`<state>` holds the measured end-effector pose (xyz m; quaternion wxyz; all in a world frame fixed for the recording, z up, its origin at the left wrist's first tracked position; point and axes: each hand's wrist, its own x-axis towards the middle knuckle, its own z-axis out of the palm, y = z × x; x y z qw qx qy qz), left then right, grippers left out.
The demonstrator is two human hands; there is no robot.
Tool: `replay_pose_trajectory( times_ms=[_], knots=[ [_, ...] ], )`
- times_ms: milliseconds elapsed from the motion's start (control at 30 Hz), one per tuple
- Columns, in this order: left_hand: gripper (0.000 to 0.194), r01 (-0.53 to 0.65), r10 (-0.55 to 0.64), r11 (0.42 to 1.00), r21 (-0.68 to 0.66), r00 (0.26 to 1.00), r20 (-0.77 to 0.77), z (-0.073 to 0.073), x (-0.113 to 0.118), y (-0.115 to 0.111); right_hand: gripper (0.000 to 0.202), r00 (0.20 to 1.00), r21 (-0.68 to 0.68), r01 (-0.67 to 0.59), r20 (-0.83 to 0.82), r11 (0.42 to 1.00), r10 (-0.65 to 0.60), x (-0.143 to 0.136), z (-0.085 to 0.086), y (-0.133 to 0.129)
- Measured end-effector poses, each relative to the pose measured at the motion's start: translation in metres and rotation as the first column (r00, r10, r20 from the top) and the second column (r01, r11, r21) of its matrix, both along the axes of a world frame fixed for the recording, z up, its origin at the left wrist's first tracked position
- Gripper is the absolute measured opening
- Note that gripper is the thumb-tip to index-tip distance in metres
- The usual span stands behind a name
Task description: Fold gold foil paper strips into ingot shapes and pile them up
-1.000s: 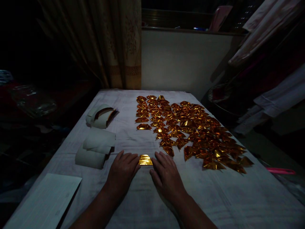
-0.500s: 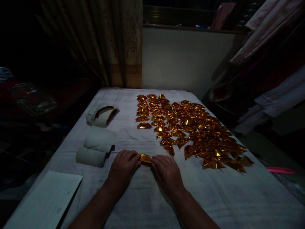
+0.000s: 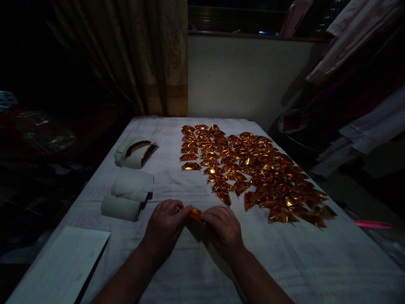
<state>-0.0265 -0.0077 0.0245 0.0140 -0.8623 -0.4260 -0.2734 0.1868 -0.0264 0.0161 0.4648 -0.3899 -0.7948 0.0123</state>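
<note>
Between my two hands, above the near middle of the cloth-covered table (image 3: pixel 196 270), is a small gold foil piece (image 3: pixel 194 213). My left hand (image 3: pixel 165 223) pinches its left end with thumb and fingers. Its right end is gripped by my right hand (image 3: pixel 224 230), with the fingers curled together. Several folded gold foil pieces (image 3: pixel 249 161) lie in rows and a dense cluster beyond and to the right. Left of my left hand, curved sheets of pale paper (image 3: pixel 121 207) rest in overlapping stacks, and one farther stack (image 3: pixel 136 154) shows a gold underside.
A flat white board or booklet (image 3: pixel 60 264) lies at the table's near left corner. Behind the table are a curtain (image 3: pixel 167 55) and a pale wall (image 3: pixel 234 76). Clothes (image 3: pixel 376 122) hang at the right, above a pink object (image 3: pixel 373 224) beside the table edge.
The foil piece has tilted and shows a narrower, more orange face. My left thumb now lies along its left end, and both hands have shifted slightly.
</note>
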Motion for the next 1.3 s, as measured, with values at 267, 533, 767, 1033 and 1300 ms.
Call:
replay_pose_trajectory(
  times_ms=[267,533,767,1033,1300],
  knots=[
    [0.047,0.074,-0.066,0.975,-0.211,0.997,0.045,0.005,0.002,-0.012,0.013,0.994,0.155,0.016,0.102,0.988,-0.032,-0.004,0.014,-0.007],
    [0.041,0.121,-0.124,0.974,-0.189,0.992,-0.005,0.007,-0.006,-0.009,0.013,0.978,0.119,0.011,0.203,0.993,-0.035,-0.011,0.003,-0.007],
    [0.034,0.142,-0.146,0.987,-0.078,0.989,-0.037,0.008,-0.003,-0.009,0.012,0.972,0.111,-0.006,0.235,0.994,-0.02,-0.015,0.004,-0.008],
    [0.024,0.14,-0.137,0.969,-0.204,0.99,0.029,0.018,-0.006,-0.011,0.012,0.974,0.101,-0.036,0.224,0.994,0.013,-0.014,0.005,-0.008],
    [0.018,-0.008,0.01,0.974,-0.224,1.0,0.007,0.014,-0.007,-0.006,0.008,0.974,0.044,-0.086,0.213,0.995,0.075,-0.013,0.004,-0.006]
  ],
)
